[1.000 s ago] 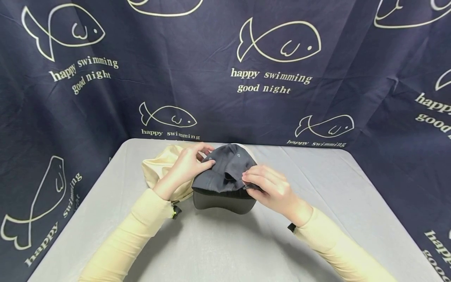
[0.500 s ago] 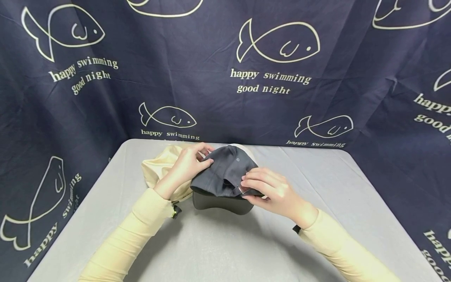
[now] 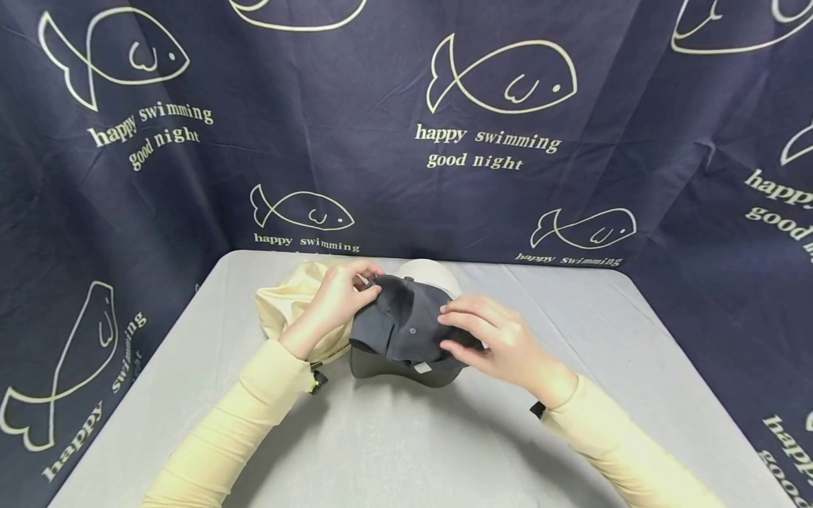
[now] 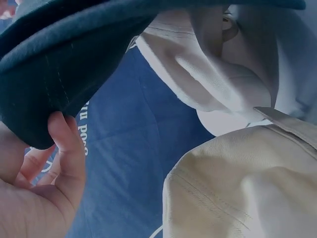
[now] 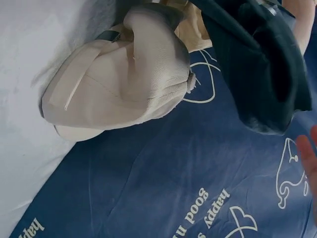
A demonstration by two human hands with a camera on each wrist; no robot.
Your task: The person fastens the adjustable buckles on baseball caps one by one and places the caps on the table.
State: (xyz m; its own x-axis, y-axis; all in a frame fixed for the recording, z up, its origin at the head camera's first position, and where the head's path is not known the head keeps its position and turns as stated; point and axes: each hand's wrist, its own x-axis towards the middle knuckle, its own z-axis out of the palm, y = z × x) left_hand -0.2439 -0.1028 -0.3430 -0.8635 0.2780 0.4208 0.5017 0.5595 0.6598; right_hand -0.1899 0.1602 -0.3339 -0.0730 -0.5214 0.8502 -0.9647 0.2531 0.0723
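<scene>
A dark navy baseball cap is held up off the table, its dark brim toward the near side and a small white label showing near its lower edge. My left hand pinches the left of the crown between thumb and fingers; the left wrist view shows the cap's cloth in that grip. At the cap's right side is my right hand, fingers extended. In the right wrist view its fingertips appear just apart from the cloth.
A cream-yellow cap lies left of the dark one, partly behind my left forearm. An off-white cap sits behind it on the grey-covered table. Dark blue printed curtains rise around the table's back and sides.
The crown has tipped down toward the near side, uncovering more of the off-white cap behind. My right fingers have loosened from the cap's edge. The left hand has stayed in place.
</scene>
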